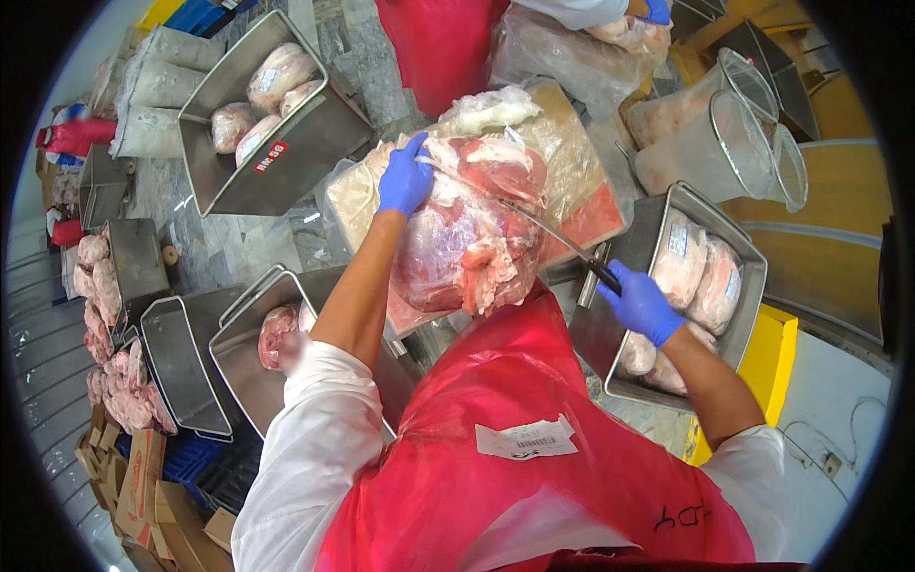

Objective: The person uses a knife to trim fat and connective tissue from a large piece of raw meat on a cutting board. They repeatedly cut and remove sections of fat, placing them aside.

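Note:
A large cut of raw meat (pixel 448 253), with white fat and red muscle, lies in front of me on a cutting board (pixel 572 133). My left hand (pixel 407 179), in a blue glove, is closed on the far left edge of the meat. Its fingertips are partly hidden there. In my right hand (pixel 637 298), also blue-gloved, is the dark handle of a long, narrow knife (pixel 553 229). The blade points up and left, its front end against the meat. White fat trimmings (pixel 491 110) sit at the board's far edge.
Steel bins with wrapped meat stand at far left (pixel 229 191), right (pixel 753 267) and near left (pixel 238 353). Clear plastic-lined hoops (pixel 705 143) are at far right. Across the board stands another person in a red apron (pixel 438 48). Cardboard boxes (pixel 143 477) lie lower left.

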A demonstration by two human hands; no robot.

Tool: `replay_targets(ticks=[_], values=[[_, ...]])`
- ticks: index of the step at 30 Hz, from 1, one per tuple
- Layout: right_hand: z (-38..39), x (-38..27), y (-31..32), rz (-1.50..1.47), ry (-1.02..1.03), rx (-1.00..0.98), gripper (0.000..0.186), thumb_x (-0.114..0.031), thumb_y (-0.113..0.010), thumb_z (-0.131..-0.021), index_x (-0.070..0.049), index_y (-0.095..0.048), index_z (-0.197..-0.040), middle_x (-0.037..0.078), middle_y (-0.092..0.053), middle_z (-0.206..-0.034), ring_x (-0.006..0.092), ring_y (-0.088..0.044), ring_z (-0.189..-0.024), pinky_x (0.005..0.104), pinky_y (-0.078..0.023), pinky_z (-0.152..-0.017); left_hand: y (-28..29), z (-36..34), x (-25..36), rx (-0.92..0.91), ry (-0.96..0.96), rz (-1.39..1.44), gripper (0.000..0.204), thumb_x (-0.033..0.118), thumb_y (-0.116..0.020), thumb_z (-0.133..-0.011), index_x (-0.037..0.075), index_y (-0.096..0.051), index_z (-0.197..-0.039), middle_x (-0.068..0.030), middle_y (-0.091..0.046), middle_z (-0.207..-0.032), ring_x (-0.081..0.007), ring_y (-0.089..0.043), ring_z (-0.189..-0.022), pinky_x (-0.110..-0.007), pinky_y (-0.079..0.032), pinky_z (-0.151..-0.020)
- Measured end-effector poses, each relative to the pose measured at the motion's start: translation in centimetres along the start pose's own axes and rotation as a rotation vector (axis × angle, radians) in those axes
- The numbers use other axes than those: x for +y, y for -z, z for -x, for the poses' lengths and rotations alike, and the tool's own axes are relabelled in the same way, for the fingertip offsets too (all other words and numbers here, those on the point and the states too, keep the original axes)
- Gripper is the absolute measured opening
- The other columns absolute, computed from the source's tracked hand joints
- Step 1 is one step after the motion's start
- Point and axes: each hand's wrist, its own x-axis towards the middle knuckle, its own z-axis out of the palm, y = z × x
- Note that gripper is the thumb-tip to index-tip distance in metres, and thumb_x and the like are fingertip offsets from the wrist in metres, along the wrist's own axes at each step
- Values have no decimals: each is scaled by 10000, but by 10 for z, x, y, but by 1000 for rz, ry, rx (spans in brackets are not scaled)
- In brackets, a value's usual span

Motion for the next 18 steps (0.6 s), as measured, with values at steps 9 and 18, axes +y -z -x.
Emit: replay_targets(ticks=[9, 18], values=[[-30, 60, -112, 166, 10, 433, 219, -274, -675, -952, -119, -551, -1044, 168, -690, -794, 418, -679, -674, 537, -536, -591, 2, -11, 0, 36, -28, 36, 457, 376, -432, -1065, 211, -530, -1479, -358, -543, -1363, -504, -586, -1221, -520, -471, -1053], [-51, 58, -130, 126, -43, 512, 237, -264, -700, -911, -103, -571, -1028, 172, -703, -841, 427, -678, -704, 534, -547, -632, 10, -24, 0, 86, -9, -29, 470, 394, -430, -1061, 210, -526, -1483, -331, -541, -1393, -499, -566, -1263, -526, -457, -1074]])
